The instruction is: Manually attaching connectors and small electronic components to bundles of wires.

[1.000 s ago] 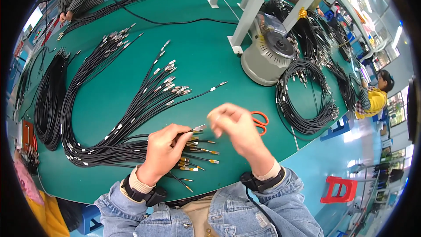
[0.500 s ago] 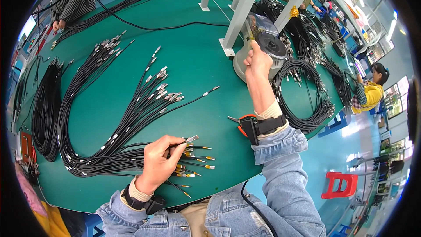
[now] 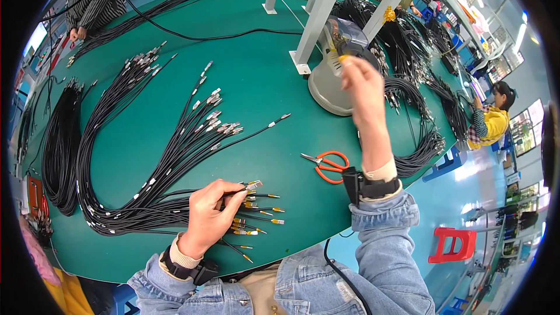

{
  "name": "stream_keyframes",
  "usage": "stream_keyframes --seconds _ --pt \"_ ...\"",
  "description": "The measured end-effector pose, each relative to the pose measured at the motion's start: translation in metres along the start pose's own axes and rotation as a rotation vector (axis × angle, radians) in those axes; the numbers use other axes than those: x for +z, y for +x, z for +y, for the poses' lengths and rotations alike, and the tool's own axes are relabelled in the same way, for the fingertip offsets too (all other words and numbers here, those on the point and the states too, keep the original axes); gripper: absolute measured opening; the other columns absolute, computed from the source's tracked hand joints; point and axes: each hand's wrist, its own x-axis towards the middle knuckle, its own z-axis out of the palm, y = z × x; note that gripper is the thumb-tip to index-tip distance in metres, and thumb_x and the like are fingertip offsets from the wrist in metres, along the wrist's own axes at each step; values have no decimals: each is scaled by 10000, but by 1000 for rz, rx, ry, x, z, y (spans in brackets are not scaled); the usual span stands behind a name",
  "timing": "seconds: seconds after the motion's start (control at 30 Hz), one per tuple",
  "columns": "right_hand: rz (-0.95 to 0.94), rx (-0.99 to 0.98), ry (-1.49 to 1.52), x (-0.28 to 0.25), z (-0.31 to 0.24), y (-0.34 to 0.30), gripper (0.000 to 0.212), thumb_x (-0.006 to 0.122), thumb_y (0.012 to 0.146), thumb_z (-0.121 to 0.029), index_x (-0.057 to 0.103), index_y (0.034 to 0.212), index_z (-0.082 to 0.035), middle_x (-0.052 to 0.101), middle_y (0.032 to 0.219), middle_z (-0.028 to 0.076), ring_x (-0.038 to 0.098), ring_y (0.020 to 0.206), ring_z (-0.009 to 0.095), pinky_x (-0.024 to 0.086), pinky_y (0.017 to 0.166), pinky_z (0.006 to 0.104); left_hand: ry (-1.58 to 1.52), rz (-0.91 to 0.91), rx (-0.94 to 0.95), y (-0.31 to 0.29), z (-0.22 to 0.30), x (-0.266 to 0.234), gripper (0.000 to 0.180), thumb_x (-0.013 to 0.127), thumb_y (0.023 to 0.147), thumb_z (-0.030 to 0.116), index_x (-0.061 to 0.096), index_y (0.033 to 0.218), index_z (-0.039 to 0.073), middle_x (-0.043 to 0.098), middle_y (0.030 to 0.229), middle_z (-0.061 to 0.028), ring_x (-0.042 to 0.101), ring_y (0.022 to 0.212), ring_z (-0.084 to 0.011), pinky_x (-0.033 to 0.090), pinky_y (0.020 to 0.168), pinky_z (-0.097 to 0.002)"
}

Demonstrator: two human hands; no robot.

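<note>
My left hand (image 3: 211, 213) is closed in a pinch on a black cable, just behind its silver connector (image 3: 254, 185). Under and beside it, the bundle of black cables (image 3: 137, 213) ends in several yellow-wrapped and silver tips (image 3: 279, 221). My right hand (image 3: 366, 90), somewhat blurred, hovers in front of a round grey machine with a dark top (image 3: 329, 90). Its fingers are closed, and a small yellow piece (image 3: 344, 58) shows at their tips. Orange-handled snips (image 3: 331, 166) lie on the green table left of my right wrist.
A grey metal post (image 3: 318, 23) rises behind the machine. Coiled black cables (image 3: 417, 160) lie to the right, and more bundles (image 3: 61, 146) to the left. Other people work around the table (image 3: 256, 81). A red stool (image 3: 452, 246) stands on the floor at right.
My right hand has pulled back to the right from the machine, uncovering the snips and covering much of the machine's dark top. The left hand keeps its pinch, almost unmoved.
</note>
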Motion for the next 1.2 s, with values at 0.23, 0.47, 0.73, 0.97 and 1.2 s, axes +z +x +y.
stream_keyframes --seconds 0.23,0.47,0.73,0.97,1.2 --pt "329 -635 -1135 -66 12 46 326 564 862 -129 552 1125 63 660 876 96 596 805 153 454 790 269 5 35 14 2 2 4 95 664 763 -32 627 846 -3 580 664 -33 449 503 -62 341 448 -205" --pt "129 -381 -596 -13 -17 -25 280 570 851 -131 581 1074 37 643 923 73 563 867 123 425 815 260 92 89 77 2 3 5 103 668 753 -35 639 843 6 565 648 -47 444 475 -84 330 433 -222" --pt "-549 304 22 62 13 -168 71 584 846 -68 552 830 -7 534 839 -14 489 798 78 404 747 243 196 96 114 0 9 5 123 685 742 3 639 851 36 571 645 -64 531 472 -166 407 425 -269" --pt "-547 364 -40 73 34 -179 91 559 877 -80 552 827 -3 528 853 -2 498 806 72 410 737 231 163 134 177 -3 2 10 175 715 702 -22 645 853 33 524 596 -34 403 419 -89 300 388 -239" --pt "-542 304 -62 74 38 -176 85 556 871 -43 542 804 7 506 827 -6 480 789 70 407 729 233 206 84 165 -4 5 5 160 703 715 2 635 855 41 573 648 -54 521 476 -156 406 423 -266"
